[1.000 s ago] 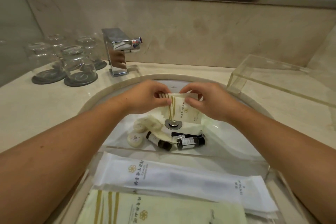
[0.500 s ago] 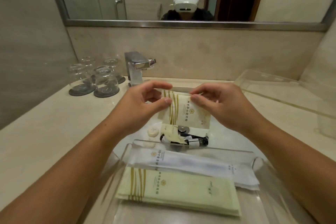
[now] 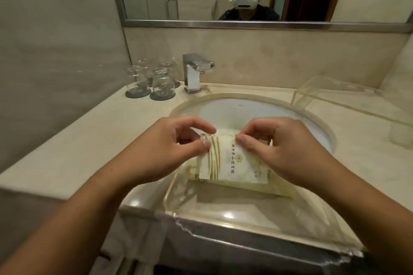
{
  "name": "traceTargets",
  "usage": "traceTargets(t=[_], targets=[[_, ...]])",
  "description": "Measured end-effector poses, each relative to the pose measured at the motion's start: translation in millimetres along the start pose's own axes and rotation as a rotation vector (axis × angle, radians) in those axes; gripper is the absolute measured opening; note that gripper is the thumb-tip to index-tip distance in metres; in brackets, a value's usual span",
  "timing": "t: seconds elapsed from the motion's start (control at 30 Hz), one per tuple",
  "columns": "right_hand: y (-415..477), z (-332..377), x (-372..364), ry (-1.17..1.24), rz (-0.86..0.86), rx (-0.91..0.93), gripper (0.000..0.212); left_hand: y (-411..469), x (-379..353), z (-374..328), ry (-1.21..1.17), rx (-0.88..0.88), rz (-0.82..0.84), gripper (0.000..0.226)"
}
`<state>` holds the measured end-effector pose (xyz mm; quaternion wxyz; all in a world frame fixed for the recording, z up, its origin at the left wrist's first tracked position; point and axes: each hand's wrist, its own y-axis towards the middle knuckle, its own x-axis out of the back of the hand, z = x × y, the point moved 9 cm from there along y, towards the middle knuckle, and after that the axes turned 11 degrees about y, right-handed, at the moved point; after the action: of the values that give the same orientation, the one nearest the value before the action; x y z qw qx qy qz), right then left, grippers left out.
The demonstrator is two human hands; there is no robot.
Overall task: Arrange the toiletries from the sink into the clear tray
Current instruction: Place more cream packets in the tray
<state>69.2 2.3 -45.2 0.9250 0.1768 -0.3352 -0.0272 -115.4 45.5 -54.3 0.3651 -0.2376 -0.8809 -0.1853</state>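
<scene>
So both hands are pinching the same thing: a small cream sachet with gold-green stripes and a little flower logo (image 3: 232,158). The left hand (image 3: 163,152) has thumb and forefinger closed on the sachet's top left corner, and the right hand (image 3: 281,152) has thumb and forefinger closed on the top right edge. The other fingers on both hands are curled in loosely.

The sachet hangs tilted, held up in the air over the near part of the round white sink basin (image 3: 245,107), right above the clear plastic tray (image 3: 223,214) that sits across the sink's front edge on the beige stone counter (image 3: 85,140). Inside the tray there's already a flat pale green packet with the same striped print (image 3: 268,188), lying partly hidden under the held sachet. Can't tell whether the sachet's bottom edge touches that packet or just hovers over it.

Further back, a square chrome faucet (image 3: 194,73) stands behind the basin, with some upside-down drinking glasses on dark round coasters (image 3: 154,82) to its left. A second clear acrylic box (image 3: 335,96) sits on the counter to the right.
</scene>
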Motion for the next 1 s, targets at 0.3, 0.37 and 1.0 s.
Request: traceTargets(t=[0.3, 0.37, 1.0], targets=[[-26, 12, -29, -0.099, 0.099, -0.082, 0.021, -25, -2, 8, 0.234, -0.012, 0.011, 0.02], [-31, 12, -31, -0.134, 0.142, -0.092, 0.023, -27, -4, 10, 0.251, -0.012, 0.026, 0.018], [-49, 16, -49, -0.37, 0.348, -0.129, 0.071, -38, -14, 9, 0.534, -0.088, 0.129, 0.043]])
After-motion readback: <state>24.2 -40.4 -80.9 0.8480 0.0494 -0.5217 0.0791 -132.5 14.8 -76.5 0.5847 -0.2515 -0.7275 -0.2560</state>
